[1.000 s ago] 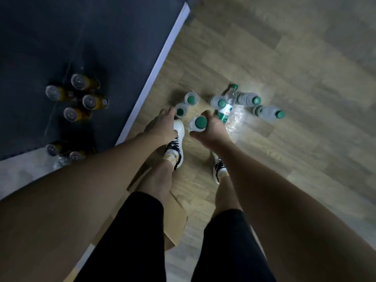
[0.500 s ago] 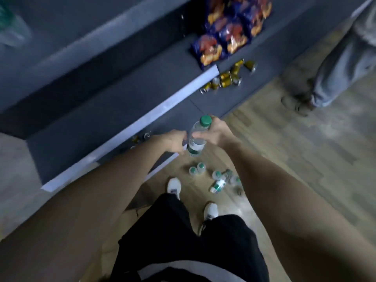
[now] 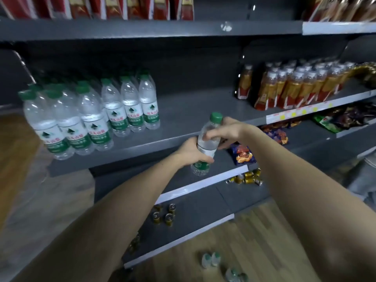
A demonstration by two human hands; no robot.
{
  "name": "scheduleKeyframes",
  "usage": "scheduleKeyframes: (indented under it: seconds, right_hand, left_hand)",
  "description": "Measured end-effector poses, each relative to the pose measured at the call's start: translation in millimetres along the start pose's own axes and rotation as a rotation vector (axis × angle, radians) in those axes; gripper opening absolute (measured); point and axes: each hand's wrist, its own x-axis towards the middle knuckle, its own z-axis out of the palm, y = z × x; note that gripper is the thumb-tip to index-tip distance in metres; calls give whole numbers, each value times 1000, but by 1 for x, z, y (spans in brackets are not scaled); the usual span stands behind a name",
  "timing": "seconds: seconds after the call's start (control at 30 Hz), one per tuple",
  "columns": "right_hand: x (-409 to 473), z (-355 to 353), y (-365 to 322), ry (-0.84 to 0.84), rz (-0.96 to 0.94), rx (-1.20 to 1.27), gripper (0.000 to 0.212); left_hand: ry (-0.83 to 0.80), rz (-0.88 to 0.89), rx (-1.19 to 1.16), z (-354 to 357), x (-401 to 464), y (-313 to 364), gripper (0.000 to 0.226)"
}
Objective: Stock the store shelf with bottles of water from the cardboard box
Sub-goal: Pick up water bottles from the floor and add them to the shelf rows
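Both hands on one water bottle (image 3: 207, 143) at frame centre, tilted, green cap toward 1 o'clock, held in front of the grey shelf (image 3: 183, 117) edge. Left hand (image 3: 191, 152) wraps the lower body, fingers curled over the label; right hand (image 3: 225, 132) grips the upper body just below the cap. Stocked water bottles (image 3: 91, 117) stand in rows on the shelf at 10 o'clock. Orange drink bottles (image 3: 295, 86) at 2 o'clock. More loose bottles (image 3: 211, 259) on the wood floor at 6 o'clock. Small cans (image 3: 164, 215) on a lower shelf.
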Motion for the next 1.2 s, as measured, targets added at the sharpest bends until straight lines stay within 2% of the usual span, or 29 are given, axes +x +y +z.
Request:
scheduleKeyframes:
  seconds: [0.13,0.27,0.33,0.43,0.53,0.7,0.77,0.83,1.0,1.2]
  right_hand:
    - [10,15,-45,-111,-77,50,41]
    - [25,36,-75,-83,-101,-98,52]
    - [33,51,-80,-72,-73,-198,52]
    - [48,73,-80,-104,-17,-309,47]
    - [69,91,-85,-104,-48,-351,40]
    - [104,113,-102,-146,-143,-452,20]
    - [119,119,-105,-173,-160,-484,15]
    - [134,121,-108,-185,-163,-495,15]
    - [168,119,-123,-226,-207,-531,15]
    - [198,123,-130,-310,-247,-562,16]
  left_hand:
    - [143,6,32,-61,-20,0,67]
    - [227,16,-68,-117,-38,-6,61]
    - [284,18,-139,-142,-43,-9,67]
    - [389,26,-168,-172,-49,-12,84]
    - [473,7,-150,-195,-47,-13,94]
    - [609,-51,-108,-219,-37,-17,81]
    - [652,-73,-83,-224,-30,-18,86]
    - [669,-98,-29,-228,-23,-17,95]
    - [709,-157,23,-238,-9,-19,97]
    - [655,-222,139,-246,-2,-2,82]
